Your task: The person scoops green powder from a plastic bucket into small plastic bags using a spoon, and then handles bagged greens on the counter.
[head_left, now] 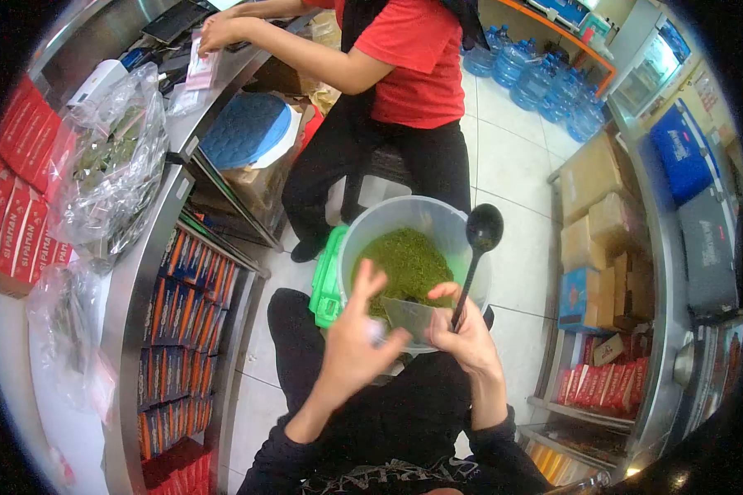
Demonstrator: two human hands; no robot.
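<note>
Between my knees stands a translucent tub (363, 223) with green shredded leafy matter (409, 260) in it. My right hand (468, 334) is closed on a black long-handled spoon (485, 229), its bowl upward, and also pinches a small clear plastic bag (413, 320) over the tub's near side. My left hand (357, 342) is just left of the bag, slightly blurred, with its fingers spread. A small whitish thing near its palm is too blurred to make out.
A co-worker in a red shirt (417, 66) sits beyond the tub, hands at the left counter. A green lid (330, 276) lies left of the tub. Bagged leaves (120, 165) rest on the left counter (169, 210). Boxes (594, 177) fill the right shelf; water bottles (537, 82) stand behind.
</note>
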